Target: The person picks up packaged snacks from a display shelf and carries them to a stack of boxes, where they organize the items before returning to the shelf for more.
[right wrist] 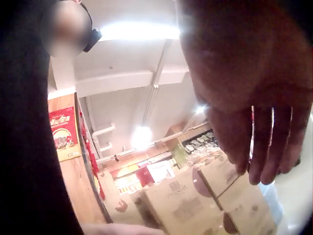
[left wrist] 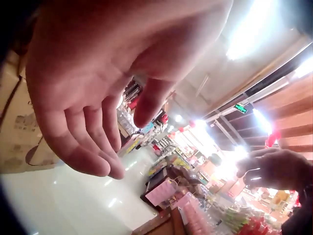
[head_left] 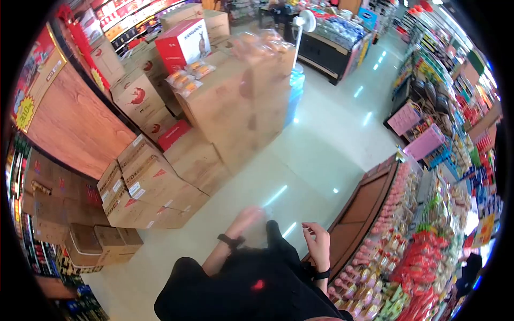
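Brown counter [head_left: 360, 207] near right hand [head_left: 318, 245]

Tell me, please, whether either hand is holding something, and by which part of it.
Nothing is held: the left hand and the right hand are both empty.

Looking forward and down from the head, with the left hand [head_left: 249, 220], right hand [head_left: 318, 243] and floor [head_left: 300, 176] below. Looking out from each wrist, very close to that hand, with the ceiling [right wrist: 122, 110] showing too. Sharing big brown boxes [head_left: 241, 101] in all three.
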Demonstrator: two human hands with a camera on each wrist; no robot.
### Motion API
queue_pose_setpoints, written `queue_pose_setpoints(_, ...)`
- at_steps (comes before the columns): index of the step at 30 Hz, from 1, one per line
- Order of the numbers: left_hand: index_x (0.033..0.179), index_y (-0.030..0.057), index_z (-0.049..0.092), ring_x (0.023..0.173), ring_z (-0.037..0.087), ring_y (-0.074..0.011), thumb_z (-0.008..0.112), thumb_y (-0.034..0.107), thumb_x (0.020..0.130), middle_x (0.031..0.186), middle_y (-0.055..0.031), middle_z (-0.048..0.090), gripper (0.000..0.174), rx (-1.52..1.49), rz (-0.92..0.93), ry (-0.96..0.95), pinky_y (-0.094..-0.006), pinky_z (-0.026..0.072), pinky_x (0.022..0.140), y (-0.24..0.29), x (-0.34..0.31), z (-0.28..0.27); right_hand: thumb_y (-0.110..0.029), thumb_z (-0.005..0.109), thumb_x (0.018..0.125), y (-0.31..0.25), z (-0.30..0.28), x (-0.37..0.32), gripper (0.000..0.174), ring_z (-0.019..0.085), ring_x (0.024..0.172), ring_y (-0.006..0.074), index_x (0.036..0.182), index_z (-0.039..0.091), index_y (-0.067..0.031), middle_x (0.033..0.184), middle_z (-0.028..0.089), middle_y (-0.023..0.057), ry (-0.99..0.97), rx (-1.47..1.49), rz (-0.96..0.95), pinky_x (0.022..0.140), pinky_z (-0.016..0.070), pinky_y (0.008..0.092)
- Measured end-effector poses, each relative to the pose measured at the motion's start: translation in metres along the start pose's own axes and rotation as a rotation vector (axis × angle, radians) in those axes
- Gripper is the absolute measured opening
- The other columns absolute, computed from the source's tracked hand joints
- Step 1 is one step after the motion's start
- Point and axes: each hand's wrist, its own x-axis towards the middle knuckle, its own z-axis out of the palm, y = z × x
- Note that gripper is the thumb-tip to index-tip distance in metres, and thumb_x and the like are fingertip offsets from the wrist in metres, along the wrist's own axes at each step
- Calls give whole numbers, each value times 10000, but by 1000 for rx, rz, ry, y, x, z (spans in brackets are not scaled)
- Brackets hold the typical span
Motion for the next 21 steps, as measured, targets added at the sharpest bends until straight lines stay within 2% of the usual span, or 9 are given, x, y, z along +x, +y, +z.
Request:
queue_pose_setpoints(1, 1233, 94, 627, 952, 629, -119, 486, 237, 1029, 1100, -28, 713, 286, 13, 61, 2, -270, 481, 787, 10, 11, -6, -45, 637, 894, -1, 1, 19, 202, 688, 824, 218, 1076, 721, -18, 971, 731, 112, -24, -4, -5, 745, 540, 323)
queue_pose_setpoints(4, 1221, 93, 628, 937, 639, -115, 489, 236, 1030, 1088, -17, 712, 276, 4, 17, 99, -268, 485, 777, 57, 37, -26, -68, 645, 911, 4, 14, 77, 188, 690, 816, 216, 1073, 727, -18, 966, 738, 120, -69, 18, -26, 746, 540, 322)
queue_pose_setpoints(7, 1181, 79, 690, 967, 651, -136, 589, 198, 1008, 1088, -21, 696, 233, 29, 140, 134, -304, 516, 846, 84, 69, -60, -90, 649, 924, -1, 28, 136, 188, 696, 826, 201, 1076, 730, -16, 971, 744, 118, -88, 51, -83, 741, 539, 315)
queue_pose_setpoints(10, 1180, 80, 685, 927, 652, -126, 592, 204, 1007, 1061, -16, 704, 232, -34, 48, 248, -288, 518, 822, 123, 94, -85, -91, 646, 925, -18, 41, 205, 184, 694, 825, 202, 1071, 728, -14, 961, 736, 126, -97, 123, -182, 738, 537, 313)
queue_pose_setpoints(11, 1193, 79, 675, 917, 647, -114, 587, 205, 1008, 1037, -11, 706, 241, -65, 57, 275, -275, 521, 810, 125, 99, -95, -91, 645, 926, -25, 49, 224, 182, 694, 825, 203, 1068, 727, -13, 956, 733, 128, -117, 140, -196, 738, 537, 313)
queue_pose_setpoints(14, 1200, 91, 627, 953, 643, -103, 490, 194, 1032, 1097, -8, 721, 240, -47, 55, 341, -268, 488, 787, 131, 104, -126, -91, 641, 927, -52, 78, 283, 177, 694, 828, 213, 1061, 725, -12, 943, 727, 125, -191, 138, -236, 741, 536, 310)
queue_pose_setpoints(17, 1179, 87, 630, 957, 654, -109, 491, 197, 1037, 1068, -19, 728, 227, -132, 101, 429, -268, 498, 782, 151, 107, -149, -97, 642, 927, -90, 107, 325, 178, 689, 820, 222, 1065, 720, -14, 953, 721, 120, -266, 173, -319, 736, 539, 317)
queue_pose_setpoints(21, 1125, 73, 638, 898, 672, -107, 502, 205, 1042, 998, -40, 731, 206, -347, 162, 628, -252, 508, 757, 143, 128, -212, -93, 642, 921, -120, 171, 375, 189, 683, 814, 230, 1082, 710, -21, 992, 711, 125, -339, 134, -439, 736, 541, 325)
